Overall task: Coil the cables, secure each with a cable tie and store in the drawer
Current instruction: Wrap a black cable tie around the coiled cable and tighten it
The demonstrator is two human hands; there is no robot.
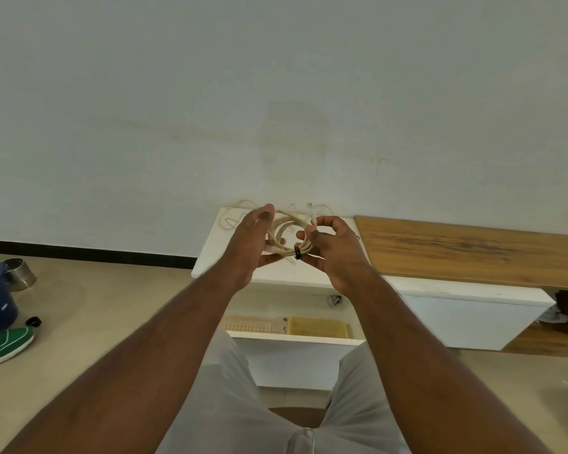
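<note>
Above the white cabinet top [269, 276], both hands hold a cream cable coil [284, 232] in mid-air. The left hand [250, 244] is spread, palm cupping the coil's left side, fingers extended and not closed round it. The right hand [332, 247] pinches the coil's right side, thumb and fingers curled over the bunched loops. A black tie [297, 252] sits around the loops just beside the right thumb; whether it is fully fastened cannot be told. A connector end [310, 211] projects upward above the right hand. More loose cable [235, 217] lies on the cabinet top behind the hands, against the wall.

Step in hand, by judgement: securing this coil with the tie. The drawer [292, 329] below stands open, holding two trays.

The next move likely calls for cinching the tie while the right hand keeps the loops bunched, then lowering the coil into the drawer. The loose cable remains uncoiled
</note>
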